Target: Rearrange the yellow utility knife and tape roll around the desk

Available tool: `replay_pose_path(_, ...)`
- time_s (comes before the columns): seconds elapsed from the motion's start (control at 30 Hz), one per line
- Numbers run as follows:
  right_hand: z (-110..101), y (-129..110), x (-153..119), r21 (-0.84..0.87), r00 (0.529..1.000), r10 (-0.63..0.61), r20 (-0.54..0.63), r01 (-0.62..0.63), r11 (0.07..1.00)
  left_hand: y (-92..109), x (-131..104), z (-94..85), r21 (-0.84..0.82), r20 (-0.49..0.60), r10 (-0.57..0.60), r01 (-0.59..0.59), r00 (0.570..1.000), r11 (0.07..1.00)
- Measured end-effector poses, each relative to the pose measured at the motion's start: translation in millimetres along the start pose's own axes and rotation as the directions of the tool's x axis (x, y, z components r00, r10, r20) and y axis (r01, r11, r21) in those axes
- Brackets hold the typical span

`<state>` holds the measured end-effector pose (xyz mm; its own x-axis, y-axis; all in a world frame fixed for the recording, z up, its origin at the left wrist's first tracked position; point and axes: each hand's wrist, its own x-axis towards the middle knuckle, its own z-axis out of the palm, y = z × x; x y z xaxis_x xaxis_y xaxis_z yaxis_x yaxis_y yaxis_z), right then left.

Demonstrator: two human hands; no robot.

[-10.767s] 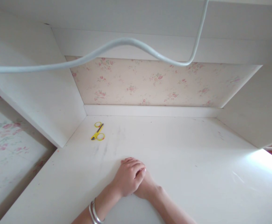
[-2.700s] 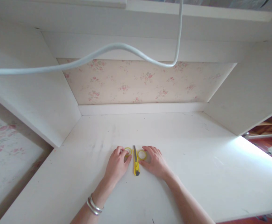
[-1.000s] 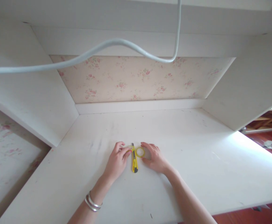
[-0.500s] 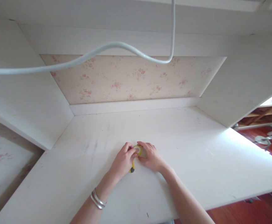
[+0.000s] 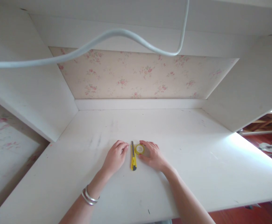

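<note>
A yellow roll of tape [image 5: 139,149] with a pale centre lies flat on the white desk. My right hand [image 5: 152,155] curves round its right side, thumb at the near edge and forefinger at the far edge. Close along the roll's left side rests a yellow and black utility knife [image 5: 133,158], its grey blade end pointing away from me. My left hand [image 5: 116,155] is a short way left of the knife, apart from it. Its fingers are curled with the tips pressed together; whether anything thin is between them is hidden. Two silver bangles [image 5: 89,197] circle the left wrist.
The white desk [image 5: 79,180] has upright side panels [image 5: 250,81] and a low ledge along the back. Floral wallpaper [image 5: 126,74] shows behind. A thick white cable [image 5: 117,32] hangs across the upper view. Red flooring lies beyond the desk's right edge.
My left hand has moved left, away from the tape roll, uncovering the utility knife. The right hand stays at the roll. The camera view has shifted slightly.
</note>
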<state>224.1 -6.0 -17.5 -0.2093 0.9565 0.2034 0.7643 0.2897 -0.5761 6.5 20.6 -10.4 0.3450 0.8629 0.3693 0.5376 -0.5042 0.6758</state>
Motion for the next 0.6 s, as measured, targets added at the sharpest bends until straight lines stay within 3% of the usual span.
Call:
replay_pose_path(0.37, 5, 13, 1, 0.116, 0.999, 0.002, -0.039, 0.002, 0.993, -4, -3, 5.5, 0.033, 0.032, -0.014, 0.013, 0.999, 0.999)
replay_pose_path(0.6, 6, 11, 0, 0.040, 1.000, -0.022, -0.008, 0.022, 0.999, -5, -4, 5.5, 0.048, 0.048, -0.025, 0.022, 0.999, 0.999)
